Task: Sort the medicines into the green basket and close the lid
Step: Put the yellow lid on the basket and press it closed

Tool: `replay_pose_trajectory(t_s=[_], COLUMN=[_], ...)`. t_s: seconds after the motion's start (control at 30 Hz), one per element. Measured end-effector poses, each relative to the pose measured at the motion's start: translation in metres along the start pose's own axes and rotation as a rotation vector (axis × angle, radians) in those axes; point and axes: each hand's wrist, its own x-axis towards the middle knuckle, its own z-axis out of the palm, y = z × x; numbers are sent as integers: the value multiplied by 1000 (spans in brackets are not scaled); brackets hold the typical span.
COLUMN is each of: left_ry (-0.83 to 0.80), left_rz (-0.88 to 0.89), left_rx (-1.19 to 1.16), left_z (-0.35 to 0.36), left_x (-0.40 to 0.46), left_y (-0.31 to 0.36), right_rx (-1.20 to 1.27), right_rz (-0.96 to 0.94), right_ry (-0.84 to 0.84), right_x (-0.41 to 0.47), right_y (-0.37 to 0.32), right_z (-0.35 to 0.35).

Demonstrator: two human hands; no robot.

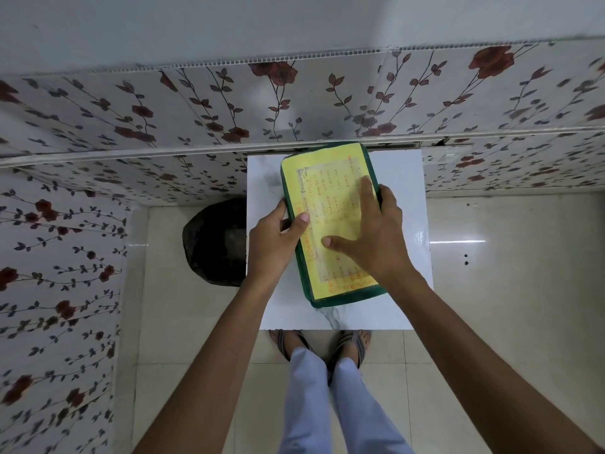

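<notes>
The green basket (pixel 347 298) stands on a small white table (pixel 402 178) with its lid down. A yellow sheet (pixel 322 178) with orange and dark writing covers the lid. My left hand (pixel 278 240) grips the basket's left edge, thumb lying on the lid. My right hand (pixel 370 234) lies flat on the lid, fingers wrapped over the right edge. No medicines are visible; the basket's inside is hidden.
A dark round object (pixel 216 240) sits on the floor to the left of the table. Floral-patterned wall panels (pixel 131 119) surround the corner behind and to the left. My feet in sandals (pixel 320 342) stand at the table's front edge on a glossy tiled floor.
</notes>
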Motion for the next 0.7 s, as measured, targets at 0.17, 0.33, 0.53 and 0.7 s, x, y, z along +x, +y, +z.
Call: replay_pose_trajectory(t_s=[0.17, 0.33, 0.53, 0.7], left_ry=[5, 13, 71, 120], left_rz=[16, 29, -19, -25], left_rx=[13, 56, 78, 75], left_z=[-1, -1, -1, 2], left_x=[1, 3, 4, 0], left_y=[-1, -1, -3, 1], right_rx=[-27, -25, -111, -75], right_rz=[42, 36, -17, -27], right_ry=[38, 84, 125, 167], right_x=[-1, -3, -9, 1], right_y=[-5, -5, -5, 2], right_z=[0, 0, 8, -4])
